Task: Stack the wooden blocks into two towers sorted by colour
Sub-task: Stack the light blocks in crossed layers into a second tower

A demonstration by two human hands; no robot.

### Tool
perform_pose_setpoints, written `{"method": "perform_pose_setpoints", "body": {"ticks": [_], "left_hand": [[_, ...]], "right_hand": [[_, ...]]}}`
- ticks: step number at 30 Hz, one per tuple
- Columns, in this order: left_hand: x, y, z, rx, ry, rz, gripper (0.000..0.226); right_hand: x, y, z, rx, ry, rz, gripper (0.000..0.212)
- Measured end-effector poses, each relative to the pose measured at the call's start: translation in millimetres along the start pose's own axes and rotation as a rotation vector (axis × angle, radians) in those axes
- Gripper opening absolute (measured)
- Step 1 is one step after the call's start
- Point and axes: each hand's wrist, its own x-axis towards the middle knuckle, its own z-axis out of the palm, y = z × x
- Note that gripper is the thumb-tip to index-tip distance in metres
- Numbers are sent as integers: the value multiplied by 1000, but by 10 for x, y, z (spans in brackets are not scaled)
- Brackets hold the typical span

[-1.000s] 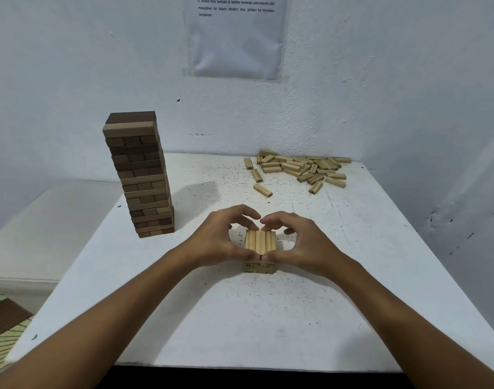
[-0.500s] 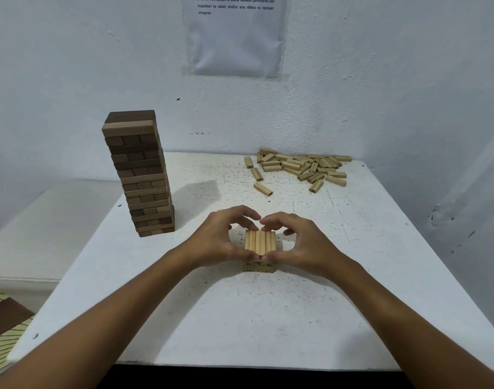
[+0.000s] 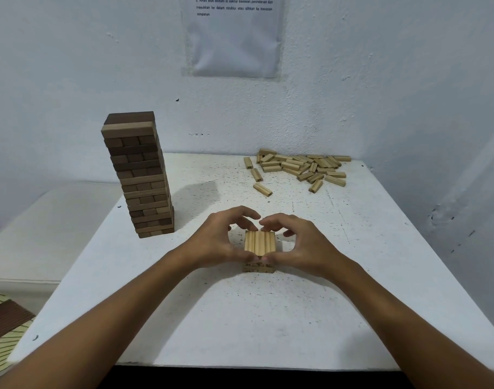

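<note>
**A:** Head view, the only one we have. Where is the light stack?

**B:** Near the middle of the white table (image 3: 268, 318), toward the person. The light stack (image 3: 259, 249) is low — a top layer of three pale blocks side by side on at least one layer beneath, whose ends show at the front. The left hand (image 3: 217, 240) and right hand (image 3: 304, 242) cup it from either side, fingers curled over the far edge and thumbs meeting at the near edge, both clamped on the stack as if squaring it up.

**A:** Which way do the top blocks run?

**B:** Their long axes point away from the person, toward the wall. The layer under them seems to lie crosswise, though the thumbs hide most of it.

**A:** How would these handle?

**B:** Rigid wood, small, probably light, with smooth faces — I'd judge a block slides easily if nudged. Best taken by the long sides between thumb and fingers, laid down flat, then pressed in from the ends to align.

**A:** And the rest?

**B:** The loose pale blocks (image 3: 299, 167) lie scattered at the far right of the table, pointing every way, well apart from the stack. The dark tower (image 3: 140, 175) stands tall at the left, near the table's edge, leaning slightly in this wide lens; one pale-looking layer sits just under its top. A knock would likely topple it.
</note>
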Motion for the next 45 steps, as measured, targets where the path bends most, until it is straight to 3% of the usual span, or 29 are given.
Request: {"method": "perform_pose_setpoints", "body": {"ticks": [15, 29, 40, 45], "left_hand": [[-5, -31, -10, -4, -12, 16, 71], [52, -30, -74, -83, 35, 25, 54], [580, -79, -76, -96, 36, -10, 22], [971, -161, 0, 69, 30, -7, 28]], "right_hand": [[10, 23, 6, -5, -13, -10, 62], [37, 55, -44, 141, 35, 18, 21], [230, 270, -214, 98, 122, 111, 25], [369, 517, -380, 38, 209, 175, 26]]}}
